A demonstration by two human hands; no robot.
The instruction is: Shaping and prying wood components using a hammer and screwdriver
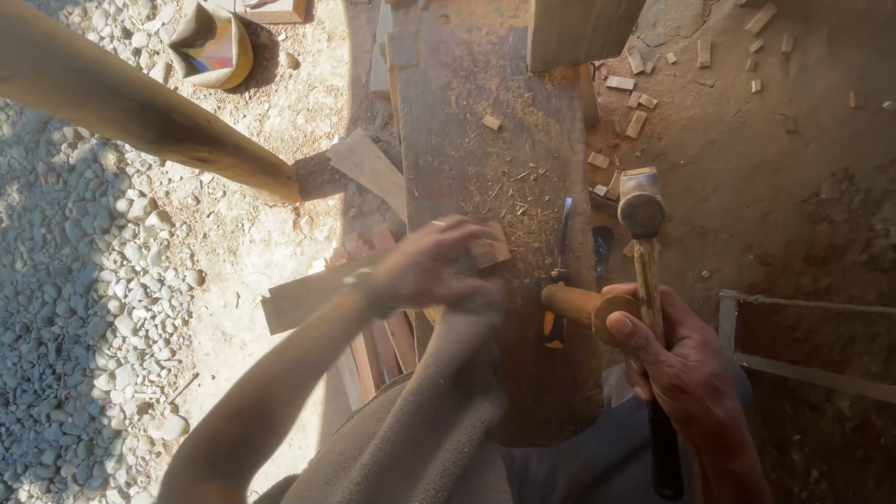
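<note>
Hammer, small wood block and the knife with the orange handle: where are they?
hammer [641, 207]: head view, on its metal head.
small wood block [489, 250]: head view, on its top, by the left hand [425, 266].
knife [554, 322]: head view, on its orange handle.

The middle of the frame is taken up by a long worn wooden plank [485, 140], its upper stretch left bare but for shavings and one small wooden offcut [491, 122]. The lower centre is blocked by a black-handled knife [558, 280] and a round wooden chisel handle [583, 306] (just beside each other). The upper left is barred by a thick slanting wooden pole [140, 112].
</note>
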